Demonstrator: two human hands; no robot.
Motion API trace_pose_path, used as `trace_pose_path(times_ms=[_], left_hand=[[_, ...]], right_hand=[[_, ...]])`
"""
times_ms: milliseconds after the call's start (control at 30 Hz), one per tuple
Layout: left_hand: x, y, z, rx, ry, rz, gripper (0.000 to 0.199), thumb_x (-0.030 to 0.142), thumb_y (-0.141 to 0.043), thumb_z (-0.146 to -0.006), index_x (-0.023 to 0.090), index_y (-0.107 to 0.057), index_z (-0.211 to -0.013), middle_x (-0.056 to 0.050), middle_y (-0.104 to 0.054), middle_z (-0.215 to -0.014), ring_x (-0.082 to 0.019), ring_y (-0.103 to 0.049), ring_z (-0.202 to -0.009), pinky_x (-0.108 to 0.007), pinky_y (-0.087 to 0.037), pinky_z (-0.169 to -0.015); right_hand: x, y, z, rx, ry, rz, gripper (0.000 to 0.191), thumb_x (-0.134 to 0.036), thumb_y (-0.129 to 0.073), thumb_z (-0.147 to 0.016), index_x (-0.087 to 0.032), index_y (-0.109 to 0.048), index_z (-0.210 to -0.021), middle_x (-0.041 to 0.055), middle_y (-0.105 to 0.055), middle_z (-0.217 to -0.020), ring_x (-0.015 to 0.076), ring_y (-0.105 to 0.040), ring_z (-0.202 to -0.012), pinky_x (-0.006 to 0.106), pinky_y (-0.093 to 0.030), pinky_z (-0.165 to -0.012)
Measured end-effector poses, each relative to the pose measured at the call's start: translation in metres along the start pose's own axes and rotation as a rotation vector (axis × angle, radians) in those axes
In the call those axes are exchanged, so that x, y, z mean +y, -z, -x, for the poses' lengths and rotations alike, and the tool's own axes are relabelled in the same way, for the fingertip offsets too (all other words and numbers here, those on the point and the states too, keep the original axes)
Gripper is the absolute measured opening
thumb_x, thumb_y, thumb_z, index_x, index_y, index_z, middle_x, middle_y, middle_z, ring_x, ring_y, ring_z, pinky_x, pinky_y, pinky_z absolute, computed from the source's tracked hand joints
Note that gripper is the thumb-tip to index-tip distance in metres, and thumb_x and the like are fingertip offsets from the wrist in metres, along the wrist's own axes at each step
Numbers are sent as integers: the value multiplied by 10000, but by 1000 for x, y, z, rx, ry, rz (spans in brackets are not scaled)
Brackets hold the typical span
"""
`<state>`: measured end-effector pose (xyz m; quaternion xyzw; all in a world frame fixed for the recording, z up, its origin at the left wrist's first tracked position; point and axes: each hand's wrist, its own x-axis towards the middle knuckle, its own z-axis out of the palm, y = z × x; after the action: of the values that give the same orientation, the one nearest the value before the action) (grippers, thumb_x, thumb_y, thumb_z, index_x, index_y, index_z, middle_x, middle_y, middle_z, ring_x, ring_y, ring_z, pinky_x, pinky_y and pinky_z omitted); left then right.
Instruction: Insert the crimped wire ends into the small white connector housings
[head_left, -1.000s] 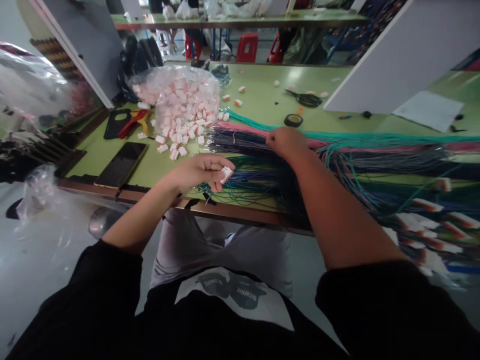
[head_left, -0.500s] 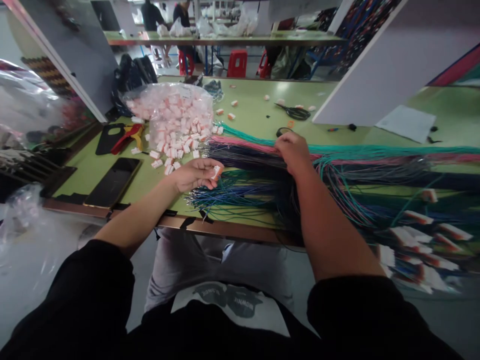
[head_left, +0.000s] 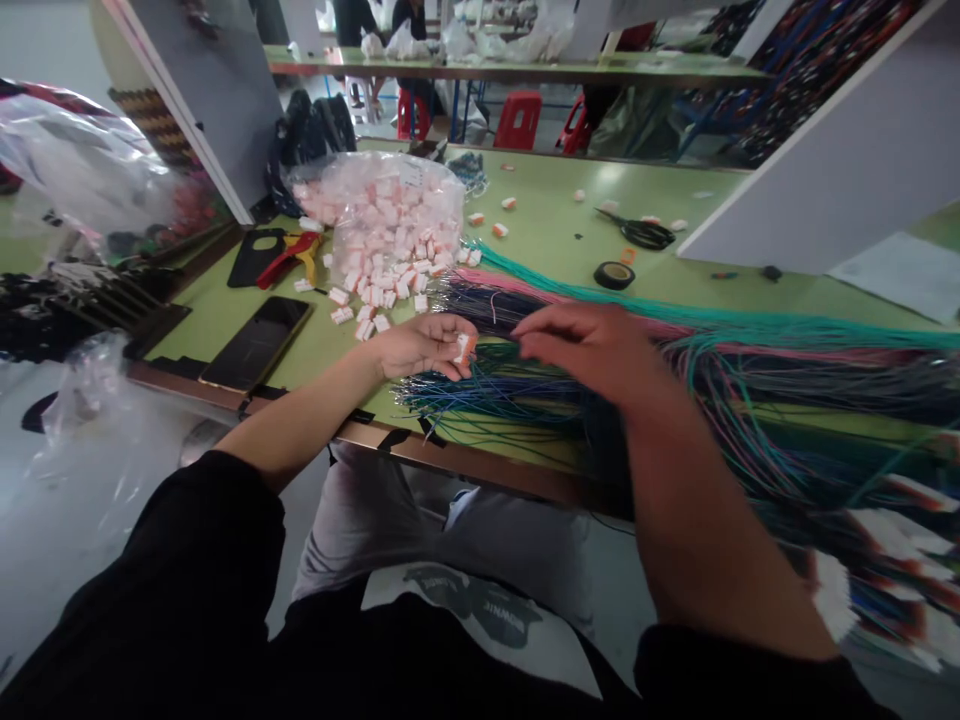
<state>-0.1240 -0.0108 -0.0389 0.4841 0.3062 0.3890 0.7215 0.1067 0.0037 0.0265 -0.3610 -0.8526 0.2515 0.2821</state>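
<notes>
My left hand (head_left: 427, 347) pinches a small white and orange connector (head_left: 464, 349) above the tips of the blue and green wires (head_left: 502, 385). To its right, my right hand (head_left: 585, 345) is over the dark wires, with its thumb and fingertips a little apart; a short pink wire end (head_left: 494, 305) shows just beyond the fingertips. Motion blur hides whether a wire lies between the fingers. Teal wires (head_left: 555, 283) run to the right behind my right hand. A plastic bag (head_left: 397, 205) of similar connectors lies beyond my left hand, with loose ones spilling out.
A phone (head_left: 256, 343) and red-yellow pliers (head_left: 292, 260) lie on the left. Black tape (head_left: 614, 275) and scissors (head_left: 637, 231) lie at the back right. Wires with connectors (head_left: 892, 560) hang at the lower right. People sit at a far table (head_left: 510, 68).
The view has shifted, so the table things appear farther right. My right hand has come off the pink wires, nearer to my left hand, and its fingers have spread. My left hand keeps the connector.
</notes>
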Motion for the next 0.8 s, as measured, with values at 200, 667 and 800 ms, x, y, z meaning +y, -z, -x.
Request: trace_pose_path(times_ms=[200, 667, 800], left_hand=[[1, -2, 2, -25, -2, 28, 325, 141, -788, -648, 127, -610, -921, -19, -688, -690, -152, -711, -640, -198, -560, -556], [-1, -7, 4, -9, -13, 86, 366, 178, -801, -666, 130, -602, -970, -5, -685, -700, -152, -714, -639, -197, -560, -539], [-1, -8, 4, 26, -24, 34, 365, 208, -814, -665, 122, -608, -954, -6, -679, -691, -145, -704, -627, -198, -553, -541]], right_hand=[[-9, -36, 2, 83, 128, 11, 154, -245, -563, -803, -207, -710, -778, -8, -689, -707, 102, -546, -590, 242, -404, -586], [-6, -38, 9, 244, 115, 531, 153, -262, -568, -770, -250, -651, -641, 1, -580, -550, 145, -511, -559, 285, -236, -492], [-7, -40, 10, 258, 120, 526, 165, -266, -563, -761, -249, -625, -609, 7, -563, -527, 149, -500, -560, 288, -228, -493]])
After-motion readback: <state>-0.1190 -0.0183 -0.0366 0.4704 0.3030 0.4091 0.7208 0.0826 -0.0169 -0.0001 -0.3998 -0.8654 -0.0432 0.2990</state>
